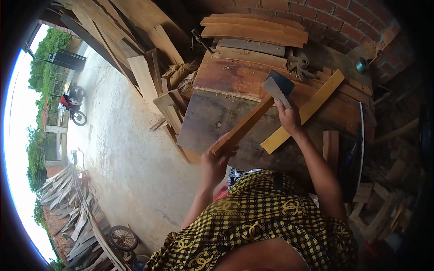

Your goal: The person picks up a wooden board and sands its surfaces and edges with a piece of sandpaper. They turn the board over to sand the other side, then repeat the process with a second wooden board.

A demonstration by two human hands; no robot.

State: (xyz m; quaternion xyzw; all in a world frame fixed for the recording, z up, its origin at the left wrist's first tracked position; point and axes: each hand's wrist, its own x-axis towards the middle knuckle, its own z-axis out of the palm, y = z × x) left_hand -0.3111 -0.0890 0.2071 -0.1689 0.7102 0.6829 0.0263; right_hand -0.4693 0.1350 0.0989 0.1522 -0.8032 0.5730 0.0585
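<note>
My left hand is wrapped round the near end of a brown wooden strip, which slants up and away over the workbench. At the strip's far end my right hand pinches a folded sheet of sandpaper, grey on one face and dark on the other. The sheet is against or just beside the wood; contact is hard to make out. Under my right wrist, a yellowish board lies diagonally on the workbench.
Curved planks are stacked at the bench's back, near a metal clamp-like tool. A long saw-like blade runs along the right. Boards lean at the left. A motorcycle stands on the concrete floor.
</note>
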